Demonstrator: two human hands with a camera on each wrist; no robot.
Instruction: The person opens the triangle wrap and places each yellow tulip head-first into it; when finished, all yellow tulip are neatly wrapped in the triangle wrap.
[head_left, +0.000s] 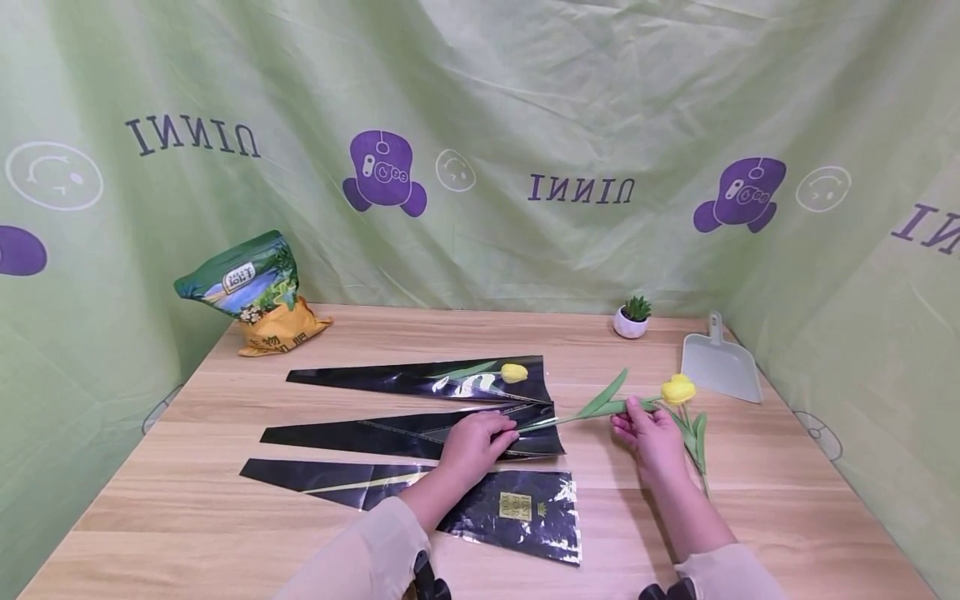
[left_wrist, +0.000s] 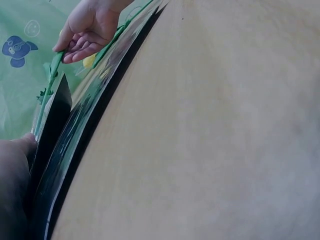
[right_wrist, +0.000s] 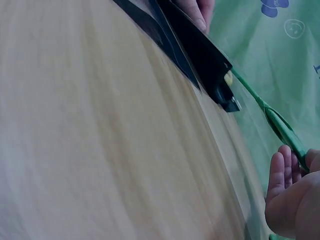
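My right hand pinches a yellow tulip by its green leaf and stem, right of the middle black flower sleeve. The stem runs left across the sleeve's wide mouth to my left hand. Thumb and fingers of that hand pinch at the stem's lower end, over the sleeve; whether they also grip the film I cannot tell. In the right wrist view, the sleeve's dark edge stands raised beside the stem. Green leaves of another stem lie beside my right hand.
Behind lies a sleeve with a yellow tulip inside; in front, another black sleeve with gold print. A green-and-orange bag stands back left. Back right are a potted succulent and a grey dustpan. Green curtains enclose the table.
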